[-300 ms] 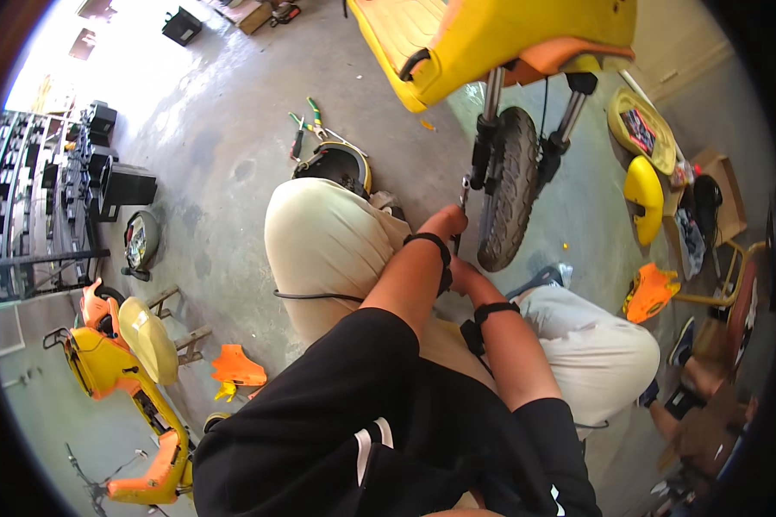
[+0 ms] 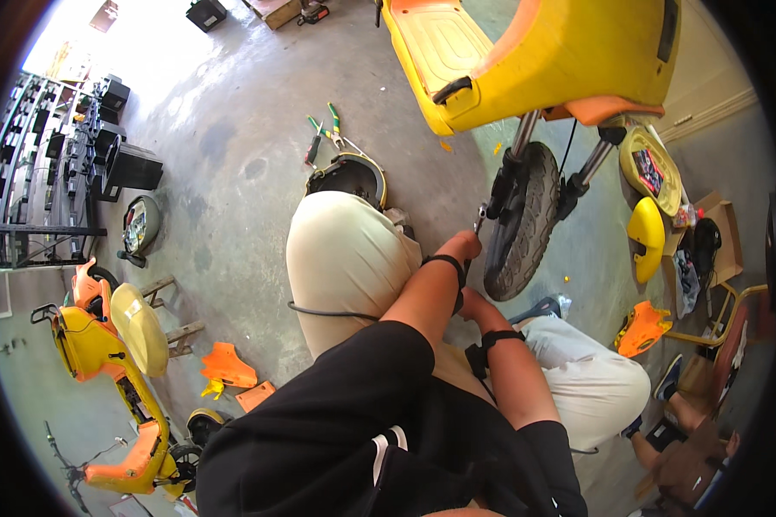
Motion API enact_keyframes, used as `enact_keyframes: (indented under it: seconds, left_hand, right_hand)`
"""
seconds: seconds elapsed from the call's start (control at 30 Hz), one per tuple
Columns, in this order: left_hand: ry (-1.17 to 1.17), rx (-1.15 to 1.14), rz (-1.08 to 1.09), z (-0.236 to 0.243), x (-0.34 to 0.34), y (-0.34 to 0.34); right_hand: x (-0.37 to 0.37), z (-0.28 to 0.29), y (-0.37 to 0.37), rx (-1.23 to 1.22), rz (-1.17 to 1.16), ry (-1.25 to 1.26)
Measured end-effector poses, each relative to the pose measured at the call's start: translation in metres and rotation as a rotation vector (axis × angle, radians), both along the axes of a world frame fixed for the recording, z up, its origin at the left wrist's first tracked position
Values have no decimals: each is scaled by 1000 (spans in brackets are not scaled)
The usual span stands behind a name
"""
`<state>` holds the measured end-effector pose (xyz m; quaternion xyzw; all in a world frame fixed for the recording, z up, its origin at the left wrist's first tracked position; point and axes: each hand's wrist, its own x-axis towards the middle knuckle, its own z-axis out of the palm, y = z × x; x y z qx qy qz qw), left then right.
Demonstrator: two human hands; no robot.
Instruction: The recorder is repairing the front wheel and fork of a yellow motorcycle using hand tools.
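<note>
while reaching both arms toward the front wheel (image 2: 530, 226), grasping a slim metal tool (image 2: 481, 220) with the left hand (image 2: 465, 246), clenched around its lower part. as for the right hand (image 2: 472, 303), just below the left wrist and partly hidden, cannot tell grasping from released. to find the wheel, look right of both hands, between the fork legs (image 2: 595, 161).

judged partway along: already seated in the fork, with tool work apparently underway near its lower end; impossible to tell tightness or the amount left.

count one wheel in the fork, two fork legs, one tool in hand; ahead, one pair of green-handled pliers (image 2: 334, 119), one red-and-black handle (image 2: 312, 151), one round yellow-rimmed part (image 2: 353, 177); at right, one yellow fender (image 2: 647, 237); scattered about, three loose orange panels (image 2: 228, 365); overall, two yellow scooters (image 2: 560, 73).
</note>
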<state>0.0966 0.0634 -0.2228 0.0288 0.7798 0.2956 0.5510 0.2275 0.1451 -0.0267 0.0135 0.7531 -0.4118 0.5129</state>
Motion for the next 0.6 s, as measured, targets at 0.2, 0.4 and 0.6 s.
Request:
enact_keyframes:
  seconds: [0.2, 0.4, 0.6]
  left_hand:
    - [295, -195, -146, 163, 6, -14]
    - [267, -486, -24, 341, -129, -121]
    - [475, -106, 227, 427, -223, -273]
  right_hand:
    - [-5, -19, -4, 26, 137, 112]
    - [-6, -27, -11, 237, 13, -39]
    - [-3, -34, -2, 185, 215, 224]
